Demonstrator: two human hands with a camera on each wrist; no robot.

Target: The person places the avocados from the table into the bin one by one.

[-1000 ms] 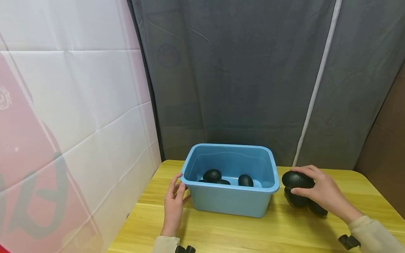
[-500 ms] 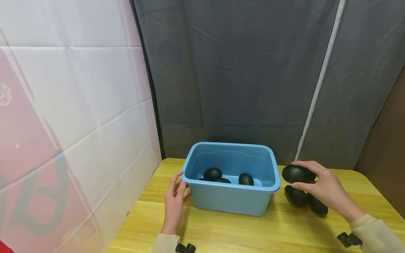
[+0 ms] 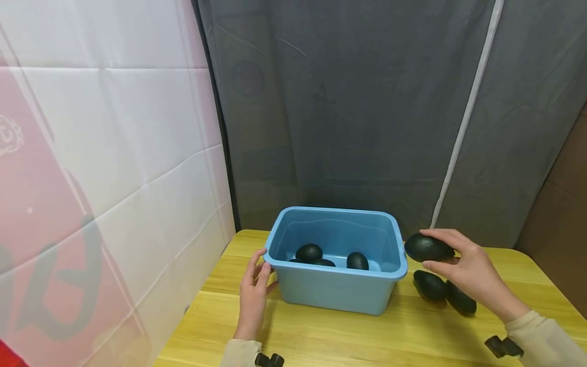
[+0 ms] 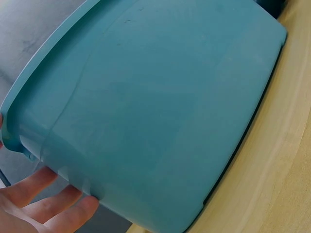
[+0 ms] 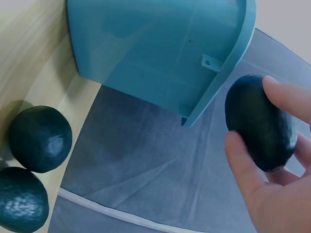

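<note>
- Two hands in view; my right hand (image 3: 463,265) grips one dark avocado (image 3: 428,247), thumb underneath and fingers curled over the top, held in the air just beside the right rim of the blue tub (image 3: 337,298)
- Right wrist view: same avocado (image 5: 260,128) sits between my thumb and fingertips (image 5: 286,97), close to the tub's (image 5: 160,53) rim corner, not touching it
- My left hand (image 3: 254,293) rests against the tub's left front corner, fingers nearly straight and relaxed, holding nothing; thumb and fingertips touch the wall below the rim
- Left wrist view: my fingers (image 4: 46,204) lie against the tub's lower corner (image 4: 160,121)
- Two more avocados (image 3: 430,284) (image 3: 460,297) lie on the yellow wooden table (image 3: 367,336), right of the tub, below the raised one, touching each other
- Inside the tub: three dark avocados visible on the floor, one at left (image 3: 309,252), one low beside it (image 3: 323,263), one nearer centre (image 3: 356,261)
- Tub stands upright on the table near the grey curtain (image 3: 348,112)
</note>
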